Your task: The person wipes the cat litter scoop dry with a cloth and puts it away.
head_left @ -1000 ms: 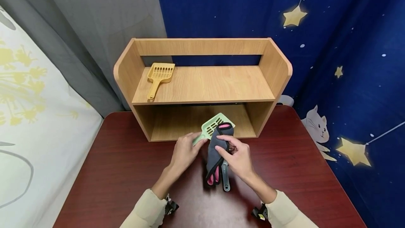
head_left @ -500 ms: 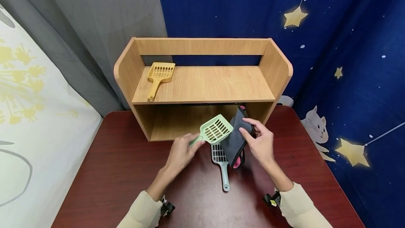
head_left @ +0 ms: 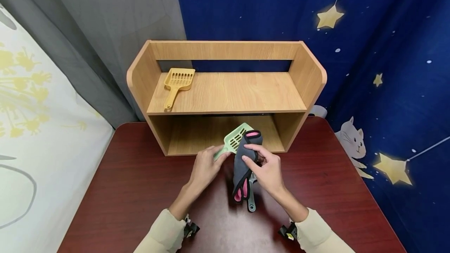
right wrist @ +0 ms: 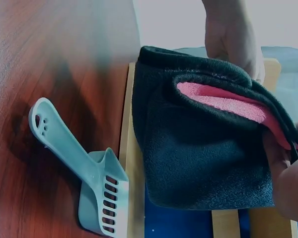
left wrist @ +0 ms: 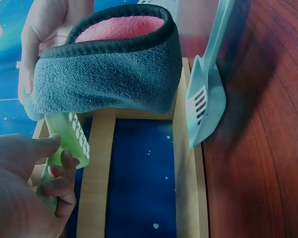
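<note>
My left hand [head_left: 205, 165] pinches the handle of a light green slotted litter scoop [head_left: 233, 139], raised in front of the shelf. In my right hand [head_left: 266, 168] is a folded dark grey cloth [head_left: 243, 162] with pink lining and black edging, pinched between thumb and fingers. The cloth lies against the green scoop and covers part of its slotted head. Below it, a blue-grey litter scoop [right wrist: 72, 151] rests on the table, its head hidden by the cloth in the head view. The left wrist view shows the green scoop's edge [left wrist: 72, 139] under the cloth.
A wooden two-tier shelf [head_left: 228, 110] stands at the back of the dark red table [head_left: 140, 190]. On its upper board, at the left, lies a yellow litter scoop [head_left: 177, 85]. Grey and blue star-patterned curtains [head_left: 246, 7] hang behind.
The cloth swung right, away from the green scoop, half a second ago, baring both scoops' heads. Now my right hand has brought it back left over the green scoop.
</note>
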A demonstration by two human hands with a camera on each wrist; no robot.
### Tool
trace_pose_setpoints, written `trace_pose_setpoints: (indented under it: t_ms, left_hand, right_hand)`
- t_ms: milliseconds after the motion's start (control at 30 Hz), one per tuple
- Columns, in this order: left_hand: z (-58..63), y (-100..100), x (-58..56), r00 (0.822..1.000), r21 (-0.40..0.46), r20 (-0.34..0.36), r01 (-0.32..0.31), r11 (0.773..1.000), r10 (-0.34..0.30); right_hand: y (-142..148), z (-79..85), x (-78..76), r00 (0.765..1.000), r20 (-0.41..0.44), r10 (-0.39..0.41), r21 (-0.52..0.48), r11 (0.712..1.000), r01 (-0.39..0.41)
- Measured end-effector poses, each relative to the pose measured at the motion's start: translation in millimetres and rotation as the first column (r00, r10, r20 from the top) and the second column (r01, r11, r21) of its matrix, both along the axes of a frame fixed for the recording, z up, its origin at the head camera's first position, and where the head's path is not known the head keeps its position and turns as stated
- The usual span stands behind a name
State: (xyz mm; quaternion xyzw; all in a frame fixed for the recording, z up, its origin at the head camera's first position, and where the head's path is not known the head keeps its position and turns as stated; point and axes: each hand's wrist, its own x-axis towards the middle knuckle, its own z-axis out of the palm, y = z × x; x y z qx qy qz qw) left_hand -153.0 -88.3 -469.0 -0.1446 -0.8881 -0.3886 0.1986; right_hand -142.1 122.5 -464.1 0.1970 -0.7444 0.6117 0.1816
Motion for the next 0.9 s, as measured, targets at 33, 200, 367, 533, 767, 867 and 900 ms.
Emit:
trace_pose_setpoints:
  t_ms: [33,200,367,533,767,867,900]
  left_hand:
    - [-0.3,0.1,0.0,1.0,0.004,0.004,0.001,1.0,-0.001]
    - [-2.4,-1.7,2.6,0.999,0.007,0.038,0.001,1.0,-0.001]
    - [-3.7,-5.2,5.6,0.999,0.006,0.053,0.002,1.0,-0.002]
    - [-6.8,-10.2,7.6,0.998,0.009,0.062,0.004,1.0,-0.005]
    - [-13.4,-19.7,7.2,0.997,-0.004,0.071,-0.018,1.0,0.018]
    - [-15.4,-25.1,6.4,0.997,-0.005,0.075,-0.036,0.999,0.036]
    - [-15.9,-27.0,6.2,0.996,-0.003,0.078,-0.041,0.999,0.041]
  right_hand:
    - [0.6,0.0,-0.4,1.0,-0.003,-0.002,0.013,1.0,0.002]
    - [12.2,0.4,-6.3,1.0,-0.013,-0.022,0.06,0.998,0.022]
    - [30.8,2.6,-18.1,0.996,0.009,-0.085,0.027,0.996,0.085]
    - [44.2,7.3,-26.1,0.992,0.036,-0.117,-0.01,0.993,0.118]
    - [53.1,30.8,-19.3,0.994,0.037,-0.107,-0.009,0.994,0.107]
    - [57.3,39.5,-14.3,0.996,0.019,-0.092,-0.004,0.996,0.092]
    - [59.4,40.4,-14.1,0.996,0.019,-0.091,-0.002,0.996,0.091]
